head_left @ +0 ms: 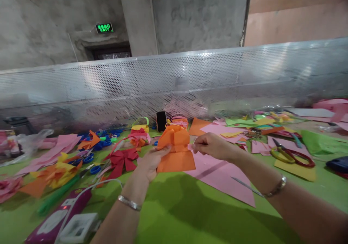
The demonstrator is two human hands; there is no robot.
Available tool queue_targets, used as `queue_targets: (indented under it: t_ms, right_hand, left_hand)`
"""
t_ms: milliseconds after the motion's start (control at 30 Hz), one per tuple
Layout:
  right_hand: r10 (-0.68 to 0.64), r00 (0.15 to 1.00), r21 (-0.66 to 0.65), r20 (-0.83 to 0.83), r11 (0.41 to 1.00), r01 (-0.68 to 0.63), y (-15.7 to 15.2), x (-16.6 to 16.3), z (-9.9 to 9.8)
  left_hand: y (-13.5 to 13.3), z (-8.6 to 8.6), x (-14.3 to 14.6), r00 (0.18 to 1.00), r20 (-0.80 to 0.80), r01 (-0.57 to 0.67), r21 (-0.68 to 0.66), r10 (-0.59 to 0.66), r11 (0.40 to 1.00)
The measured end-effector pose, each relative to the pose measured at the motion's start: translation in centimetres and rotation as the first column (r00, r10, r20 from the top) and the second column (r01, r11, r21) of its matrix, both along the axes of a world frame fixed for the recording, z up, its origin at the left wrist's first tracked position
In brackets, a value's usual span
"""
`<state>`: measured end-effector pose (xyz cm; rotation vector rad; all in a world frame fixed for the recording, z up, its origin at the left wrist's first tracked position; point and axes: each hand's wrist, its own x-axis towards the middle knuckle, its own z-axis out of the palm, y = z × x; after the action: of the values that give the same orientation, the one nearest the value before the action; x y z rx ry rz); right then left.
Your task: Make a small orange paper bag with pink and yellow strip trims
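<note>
My left hand [155, 158] grips the left side of a folded orange paper piece [176, 160], with the thumb lying across its front. The paper has an upper folded part and a flat lower flap. At its right edge, my right hand [208, 145] pinches a small pink paper strip [190, 147] between thumb and fingers. Under and to the right of the hands lies a large pink paper sheet [220, 179] on the green tabletop [168, 207]. A thin pointed metal blade [246, 186] rests over that sheet, partly hidden by my right forearm.
Scissors with red and yellow handles [293, 155] lie at right. A dark red paper bow [123, 160], a purple power strip [61, 217] with a white plug, and a green tube [58, 195] are at left. A phone [161, 121] stands before the perforated metal screen [174, 77].
</note>
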<state>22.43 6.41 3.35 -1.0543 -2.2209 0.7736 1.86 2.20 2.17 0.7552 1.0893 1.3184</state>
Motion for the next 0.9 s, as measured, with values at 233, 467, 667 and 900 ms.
queue_targets:
  t_ms: [233,467,667,900]
  right_hand:
    - [0.026,0.999,-0.041,-0.038,0.999,-0.028,-0.1,-0.4,-0.2]
    - [-0.013,1.0,-0.054,0.021,0.998,0.014,-0.1,-0.6,-0.7]
    - [-0.004,0.997,-0.154,-0.076,0.988,-0.008,-0.6,-1.1,-0.8]
    - [0.035,0.966,-0.189,-0.255,0.978,-0.085,-0.9,-1.7,-0.7]
  left_hand:
    - [-0.1,-0.1,0.1,0.998,-0.024,0.055,0.025,-0.054,0.998]
    - [-0.2,0.0,0.2,0.992,-0.063,0.111,0.045,-0.108,0.993]
    - [-0.2,-0.3,0.2,0.988,-0.085,0.137,0.064,-0.131,0.989]
    - [-0.4,-0.3,0.8,0.98,-0.081,0.183,0.021,-0.181,0.983]
